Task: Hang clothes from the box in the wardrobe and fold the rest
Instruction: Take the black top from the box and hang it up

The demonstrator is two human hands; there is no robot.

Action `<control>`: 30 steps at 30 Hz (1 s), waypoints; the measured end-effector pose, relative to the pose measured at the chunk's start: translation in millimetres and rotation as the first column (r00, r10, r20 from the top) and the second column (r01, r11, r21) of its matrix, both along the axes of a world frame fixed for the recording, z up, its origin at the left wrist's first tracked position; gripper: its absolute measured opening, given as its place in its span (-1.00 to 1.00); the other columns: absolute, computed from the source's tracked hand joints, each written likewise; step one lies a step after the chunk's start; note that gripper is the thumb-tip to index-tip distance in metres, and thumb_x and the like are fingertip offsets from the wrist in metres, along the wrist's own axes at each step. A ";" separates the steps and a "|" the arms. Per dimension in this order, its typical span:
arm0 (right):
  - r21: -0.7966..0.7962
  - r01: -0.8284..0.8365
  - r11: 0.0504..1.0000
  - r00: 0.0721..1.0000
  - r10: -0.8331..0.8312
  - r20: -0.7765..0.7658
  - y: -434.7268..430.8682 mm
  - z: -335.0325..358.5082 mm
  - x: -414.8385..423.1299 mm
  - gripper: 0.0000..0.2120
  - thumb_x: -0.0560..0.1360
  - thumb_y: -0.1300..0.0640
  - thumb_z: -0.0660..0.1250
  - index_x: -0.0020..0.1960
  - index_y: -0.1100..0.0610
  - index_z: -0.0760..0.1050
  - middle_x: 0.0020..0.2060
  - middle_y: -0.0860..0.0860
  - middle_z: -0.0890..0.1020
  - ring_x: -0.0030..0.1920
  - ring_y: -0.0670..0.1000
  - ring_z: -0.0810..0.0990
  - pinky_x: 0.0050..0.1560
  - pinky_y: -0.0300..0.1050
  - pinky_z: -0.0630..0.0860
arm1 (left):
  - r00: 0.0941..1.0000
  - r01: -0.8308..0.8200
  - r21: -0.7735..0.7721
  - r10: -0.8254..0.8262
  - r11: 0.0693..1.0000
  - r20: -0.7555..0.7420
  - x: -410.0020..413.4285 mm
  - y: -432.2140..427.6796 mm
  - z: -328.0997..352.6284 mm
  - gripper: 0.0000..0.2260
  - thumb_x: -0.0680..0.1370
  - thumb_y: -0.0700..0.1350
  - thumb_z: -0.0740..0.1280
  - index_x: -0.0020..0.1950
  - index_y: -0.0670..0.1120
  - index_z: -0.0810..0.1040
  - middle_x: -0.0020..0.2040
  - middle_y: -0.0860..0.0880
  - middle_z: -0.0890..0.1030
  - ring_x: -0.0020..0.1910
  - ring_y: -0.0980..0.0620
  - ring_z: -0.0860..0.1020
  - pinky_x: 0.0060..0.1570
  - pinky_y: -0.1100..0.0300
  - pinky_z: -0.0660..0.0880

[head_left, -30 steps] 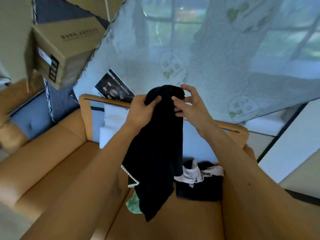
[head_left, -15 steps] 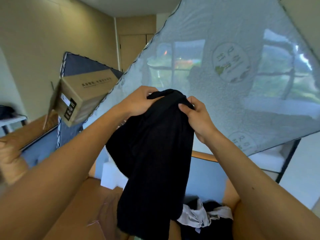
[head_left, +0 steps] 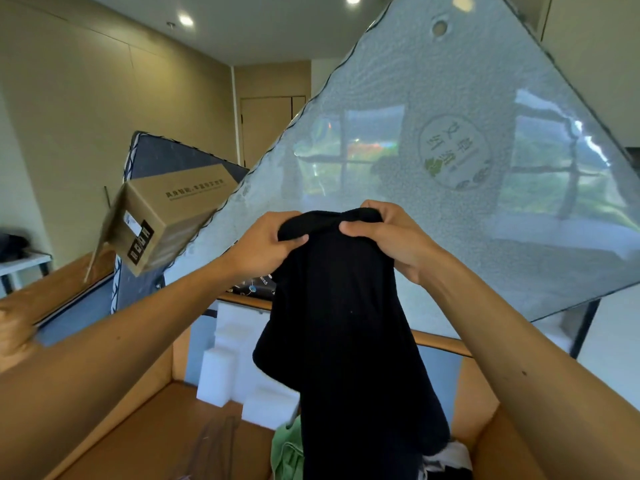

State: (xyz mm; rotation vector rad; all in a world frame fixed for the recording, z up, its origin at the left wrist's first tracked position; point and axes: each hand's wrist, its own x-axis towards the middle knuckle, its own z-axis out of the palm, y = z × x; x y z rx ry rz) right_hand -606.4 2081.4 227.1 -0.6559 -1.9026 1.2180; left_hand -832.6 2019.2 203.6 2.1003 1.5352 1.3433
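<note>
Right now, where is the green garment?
Head view, bottom centre: the green garment lies in the box, just left of the hanging black garment and in front of the white foam blocks.

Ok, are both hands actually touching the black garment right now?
Touching. The head view shows the left hand and right hand both gripping the black garment at its top edge, thumbs pinched onto the cloth.

black garment (head_left: pixel 346 323) lifted higher out of the box (head_left: pixel 145 420), both hands gripping closer together at its top
</note>
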 end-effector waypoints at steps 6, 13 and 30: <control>-0.021 -0.036 0.999 0.999 0.036 0.038 13.9 12.5 22.0 -0.69 0.60 0.08 0.35 -0.29 0.09 0.42 -0.37 -0.04 0.52 -0.34 -0.11 0.54 -0.29 -0.30 0.46 | 0.978 0.131 -0.224 -0.089 0.966 0.186 8.2 -1.4 9.4 -0.75 0.68 -0.20 0.21 0.21 0.02 0.63 0.15 0.07 0.70 0.17 0.10 0.64 0.20 0.22 0.52; 0.131 0.161 0.978 0.987 -0.160 -0.016 30.3 6.8 18.2 -0.58 0.61 0.13 0.33 -0.33 0.04 0.21 -0.40 -0.01 0.30 -0.38 -0.08 0.27 -0.36 -0.33 0.31 | 0.974 0.091 -0.168 -0.052 0.982 0.220 6.7 0.9 18.7 -0.67 0.65 -0.30 0.16 0.06 0.02 0.67 0.02 0.08 0.72 0.09 0.10 0.66 0.13 0.25 0.47; 0.296 0.376 0.878 0.910 -0.411 0.062 31.8 -7.5 3.0 -0.61 0.52 0.19 0.42 -0.33 0.06 0.26 -0.43 -0.06 0.35 -0.43 -0.11 0.31 -0.34 -0.25 0.31 | 0.904 -0.055 -0.013 0.055 0.998 0.423 2.3 1.5 26.7 -0.70 0.70 -0.20 0.11 0.06 0.05 0.61 0.04 0.04 0.68 0.13 0.06 0.62 0.17 0.18 0.51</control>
